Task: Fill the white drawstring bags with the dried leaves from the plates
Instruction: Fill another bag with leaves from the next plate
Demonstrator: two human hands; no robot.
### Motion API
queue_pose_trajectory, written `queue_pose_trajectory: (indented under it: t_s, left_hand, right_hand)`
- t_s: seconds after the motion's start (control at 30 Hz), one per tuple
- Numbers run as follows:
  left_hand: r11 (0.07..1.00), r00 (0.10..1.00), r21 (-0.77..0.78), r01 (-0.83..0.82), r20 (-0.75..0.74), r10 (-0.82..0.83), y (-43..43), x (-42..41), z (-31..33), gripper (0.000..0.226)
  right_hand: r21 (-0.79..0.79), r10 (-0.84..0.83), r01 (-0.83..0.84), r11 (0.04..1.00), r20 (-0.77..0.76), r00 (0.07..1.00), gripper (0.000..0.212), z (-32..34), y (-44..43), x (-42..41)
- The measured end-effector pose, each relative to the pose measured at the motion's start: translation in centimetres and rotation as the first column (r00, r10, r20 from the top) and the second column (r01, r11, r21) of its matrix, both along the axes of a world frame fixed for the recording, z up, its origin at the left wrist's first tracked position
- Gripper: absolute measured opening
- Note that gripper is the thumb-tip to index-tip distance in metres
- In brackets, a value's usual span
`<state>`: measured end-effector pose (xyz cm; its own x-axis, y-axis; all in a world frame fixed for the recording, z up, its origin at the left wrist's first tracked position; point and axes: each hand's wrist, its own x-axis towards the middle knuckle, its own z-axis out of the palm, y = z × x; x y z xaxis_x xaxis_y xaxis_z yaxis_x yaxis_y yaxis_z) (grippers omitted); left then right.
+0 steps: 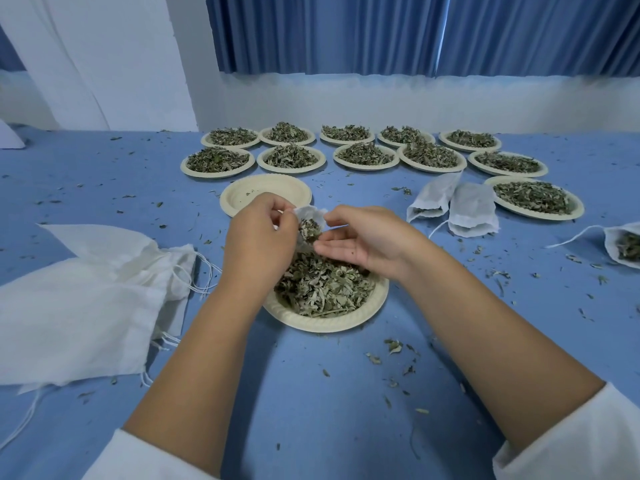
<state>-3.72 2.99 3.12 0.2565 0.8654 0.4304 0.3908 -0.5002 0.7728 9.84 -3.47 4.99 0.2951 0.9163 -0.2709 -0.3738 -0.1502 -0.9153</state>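
White bag (pixel 309 213), leaves (pixel 310 230) showing in its mouth: we pinch its rim with our left hand (pixel 258 237), above the plate (pixel 329 322) at centre. Right hand (pixel 363 242), fingers nearly straight, touches the mouth. Empty plate (pixel 266 192) at 12 o'clock; filled bags (pixel 453 206) at 2; spare bags (pixel 86 289) at 9.

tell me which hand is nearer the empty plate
Left. The left hand is at the empty plate, overlapping its near rim in the view. The right hand is off to the plate's right and nearer the person, clear of it.
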Motion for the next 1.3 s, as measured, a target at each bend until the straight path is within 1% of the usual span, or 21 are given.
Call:
queue_pose_trajectory:
  t_s: [0.1,0.2,0.27,0.33,0.4,0.43,0.53,0.6,0.63,0.67,0.73,0.77,0.83,0.87,0.9,0.97,1.03,1.07,1.13,1.2,1.3]
  left_hand:
    - [1.000,1.000,-0.011,0.008,-0.011,-0.008,0.1,0.0,-0.1,0.014]
    - [0.999,0.999,-0.028,0.038,-0.009,-0.038,0.1,0.1,-0.2,0.014]
    - [0.997,0.998,-0.050,0.064,0.004,-0.064,0.2,0.2,-0.1,0.014]
    - [0.994,0.997,-0.073,0.079,0.016,-0.078,0.3,0.2,-0.1,0.016]
    - [0.992,0.995,-0.086,0.094,0.022,-0.092,0.3,0.3,-0.1,0.016]
    - [0.991,0.994,-0.089,0.105,0.029,-0.103,0.2,0.4,-0.1,0.016]
    - [0.988,0.992,-0.092,0.122,0.042,-0.118,0.1,0.4,-0.1,0.017]
    - [0.992,0.996,-0.090,0.089,0.031,-0.087,0.2,0.3,-0.1,0.017]
    - [0.994,0.998,-0.087,0.062,0.023,-0.061,0.4,0.2,-0.1,0.016]
    - [0.996,0.999,-0.079,0.035,0.012,-0.034,0.5,0.1,-0.1,0.014]
    - [0.998,1.000,-0.060,-0.005,-0.018,0.004,0.7,-0.2,-0.1,0.012]
    - [0.999,0.999,-0.050,-0.016,-0.035,0.014,0.8,-0.2,-0.1,0.011]
    - [0.999,0.997,-0.038,-0.024,-0.073,0.022,0.7,-0.2,-0.2,0.012]
    - [0.999,0.996,-0.034,-0.026,-0.092,0.023,0.7,-0.2,-0.2,0.012]
    - [0.999,0.994,-0.029,-0.026,-0.108,0.023,0.6,-0.2,-0.3,0.012]
    - [1.000,0.992,-0.017,-0.023,-0.123,0.020,0.6,-0.1,-0.4,0.011]
    - [1.000,0.992,-0.013,-0.020,-0.124,0.018,0.6,-0.1,-0.5,0.011]
    - [1.000,0.992,-0.013,-0.021,-0.123,0.019,0.6,-0.1,-0.5,0.011]
    - [1.000,0.992,-0.010,-0.025,-0.121,0.023,0.6,-0.1,-0.5,0.011]
    - [1.000,0.993,-0.010,-0.025,-0.115,0.024,0.6,-0.2,-0.5,0.011]
    - [1.000,0.993,-0.016,-0.026,-0.114,0.024,0.6,-0.2,-0.4,0.011]
  right_hand:
    - [0.086,0.014,-0.005,0.996,-0.103,0.995,0.003,0.1,-0.1,0.1]
    - [0.161,0.038,-0.026,0.987,-0.071,0.997,0.006,0.0,-0.1,0.3]
    - [0.196,0.046,-0.046,0.979,0.003,0.999,0.012,-0.2,-0.2,0.2]
    - [0.206,0.023,-0.052,0.977,0.143,0.989,0.013,-0.4,-0.1,-0.1]
    - [0.184,-0.022,-0.035,0.982,0.298,0.954,0.012,-0.6,0.0,-0.4]
    - [0.173,-0.036,-0.026,0.985,0.349,0.936,0.012,-0.6,0.1,-0.5]
    - [0.159,-0.020,-0.051,0.986,0.419,0.908,0.014,-0.6,0.1,-0.9]
    - [0.167,-0.022,-0.060,0.984,0.454,0.891,0.015,-0.6,0.0,-1.0]
    - [0.174,-0.043,-0.052,0.983,0.504,0.863,0.016,-0.6,-0.1,-0.9]
    - [0.180,-0.075,-0.039,0.983,0.584,0.808,0.018,-0.5,-0.2,-0.7]
    - [0.165,-0.106,-0.030,0.986,0.754,0.649,0.020,-0.2,-0.4,-0.1]
    - [0.127,-0.072,-0.053,0.991,0.809,0.584,0.018,0.1,-0.7,0.2]
    - [-0.026,0.102,-0.156,0.987,0.857,0.506,0.010,0.6,-1.3,0.8]
    - [-0.120,0.203,-0.205,0.971,0.867,0.454,0.014,0.8,-1.6,1.0]
    - [-0.209,0.287,-0.231,0.950,0.874,0.392,0.024,0.8,-1.9,1.2]
    - [-0.331,0.390,-0.236,0.913,0.879,0.275,0.043,0.8,-2.1,1.4]
    - [-0.374,0.421,-0.239,0.896,0.887,0.192,0.049,0.5,-2.2,1.2]
    - [-0.371,0.416,-0.241,0.897,0.893,0.173,0.047,0.4,-2.1,1.0]
    - [-0.346,0.392,-0.248,0.905,0.905,0.167,0.042,0.0,-1.9,0.8]
    - [-0.324,0.373,-0.252,0.912,0.910,0.178,0.038,-0.1,-1.7,0.8]
    - [-0.299,0.355,-0.251,0.921,0.909,0.218,0.042,-0.1,-1.7,0.9]
